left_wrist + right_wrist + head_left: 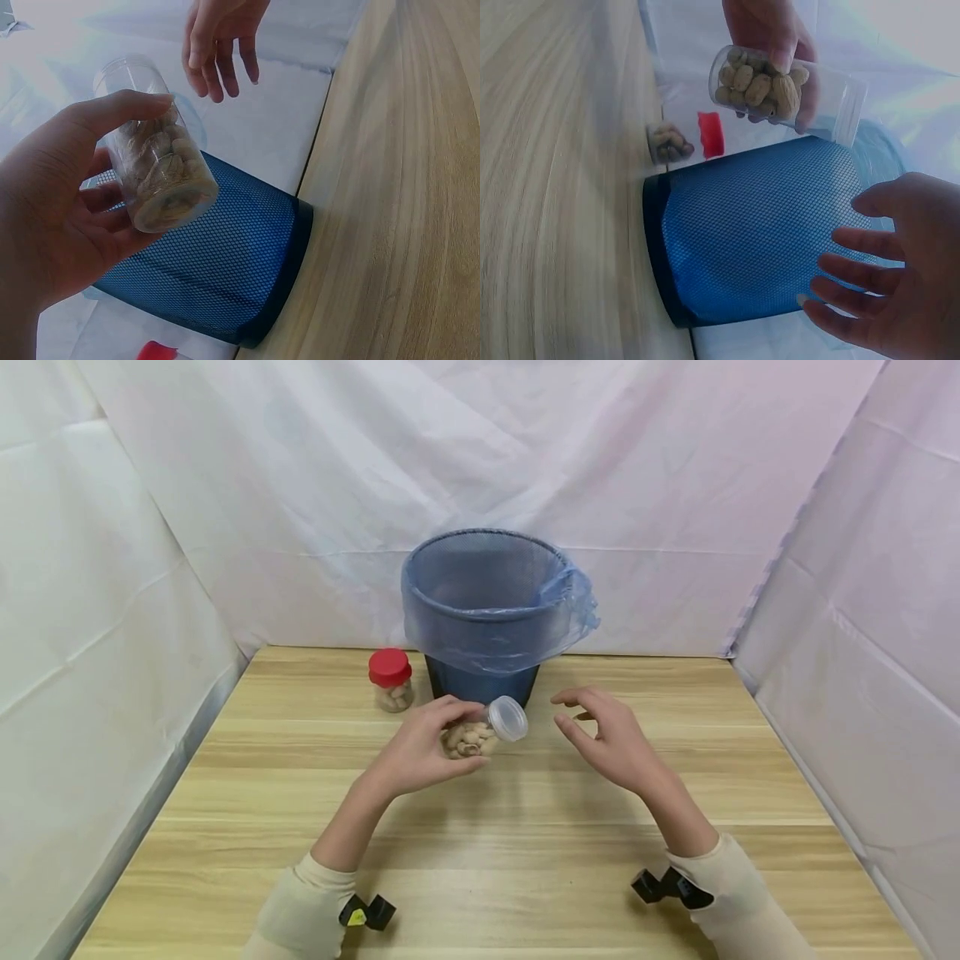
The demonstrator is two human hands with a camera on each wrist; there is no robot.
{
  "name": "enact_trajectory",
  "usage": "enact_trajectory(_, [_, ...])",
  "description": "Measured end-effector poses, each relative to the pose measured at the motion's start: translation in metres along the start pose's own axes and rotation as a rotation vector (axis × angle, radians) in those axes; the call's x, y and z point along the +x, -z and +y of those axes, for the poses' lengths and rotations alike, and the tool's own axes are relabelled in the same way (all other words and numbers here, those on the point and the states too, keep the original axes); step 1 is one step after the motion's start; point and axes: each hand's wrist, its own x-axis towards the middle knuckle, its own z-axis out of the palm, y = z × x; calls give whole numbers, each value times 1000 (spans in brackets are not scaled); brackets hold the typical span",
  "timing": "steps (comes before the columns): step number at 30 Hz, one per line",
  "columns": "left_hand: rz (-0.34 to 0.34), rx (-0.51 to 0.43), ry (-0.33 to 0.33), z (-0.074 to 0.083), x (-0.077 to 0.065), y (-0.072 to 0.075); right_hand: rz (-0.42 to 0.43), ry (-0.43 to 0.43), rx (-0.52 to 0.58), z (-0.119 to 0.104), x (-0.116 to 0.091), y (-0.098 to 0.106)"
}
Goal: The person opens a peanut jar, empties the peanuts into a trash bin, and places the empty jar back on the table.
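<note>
My left hand (pixel 418 745) grips a clear plastic jar (pixel 821 97) partly filled with peanuts (pixel 468 739), its thumb and fingers round the sides. The jar is raised above the table and tilted, its clear top end turned to the right. In the left wrist view the thumb lies across the jar (pixel 161 169) near its upper part. My right hand (pixel 613 742) hovers to the right of the jar, apart from it, with fingers loosely spread and nothing held. Its fingers (pixel 859 281) show in front of the bin in the right wrist view.
Behind the hands stands a blue mesh bin (pixel 483 681) lined with a translucent blue bag (pixel 581 602). A second peanut jar (pixel 393 697) with a red lid (pixel 389 667) is upright left of it. White cloth (pixel 300 485) surrounds the wooden table (pixel 480 885).
</note>
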Motion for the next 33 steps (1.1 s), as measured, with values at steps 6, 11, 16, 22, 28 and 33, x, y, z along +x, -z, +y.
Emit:
enact_trajectory(6, [-8, -7, -5, 5, 0, -2, -34, -13, 134, -12, -3, -2])
enact_trajectory(11, [-34, -9, 3, 7, 1, -3, -39, -17, 184, -24, -6, -6])
enact_trajectory(16, [-46, 0, 7, 9, 1, -6, -28, 9, 191, -35, -8, -11])
enact_trajectory(22, [-36, 5, -15, 12, 0, -8, -29, 37, 205, -41, -10, -15])
enact_trajectory(28, [-39, 8, -26, 15, 0, -12, -14, 68, 232, -45, -11, -16])
enact_trajectory(33, [-43, 25, -43, 15, 1, -15, 2, 86, 210, -51, -12, -14])
